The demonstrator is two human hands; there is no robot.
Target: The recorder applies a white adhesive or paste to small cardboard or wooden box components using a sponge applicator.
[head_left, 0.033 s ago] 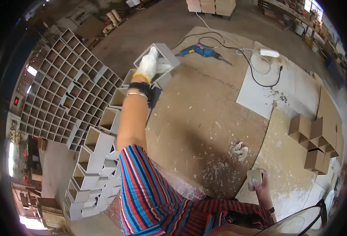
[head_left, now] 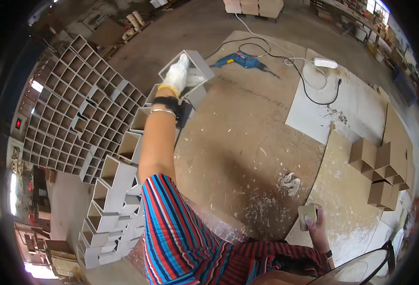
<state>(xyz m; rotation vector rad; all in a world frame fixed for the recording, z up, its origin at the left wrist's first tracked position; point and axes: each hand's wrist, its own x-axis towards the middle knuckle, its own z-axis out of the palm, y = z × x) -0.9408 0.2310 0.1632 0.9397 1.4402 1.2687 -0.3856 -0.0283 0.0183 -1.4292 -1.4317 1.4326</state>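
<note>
My left hand [head_left: 177,73], in a white glove, reaches into an open-ended grey-white square box [head_left: 201,64] and grips it from inside, some fingers hidden by the walls. The box is tilted, at the far end of a row of similar square boxes [head_left: 117,178] running along my left side. Below it, part of another box [head_left: 199,96] shows. Down at the right, my bare right hand [head_left: 318,221] is closed around a small beige block [head_left: 307,214]; its exact kind cannot be told.
A blue power drill [head_left: 243,60] lies on the brown board [head_left: 238,142], its cable near a white power strip [head_left: 325,63]. A crumpled whitish cloth or glove [head_left: 291,184] lies nearer. Brown boxes [head_left: 378,161] stand at right; a large grid of compartments [head_left: 71,109] stands at left.
My left hand and the box have shifted very slightly left and up. My right hand and the block stay in place.
</note>
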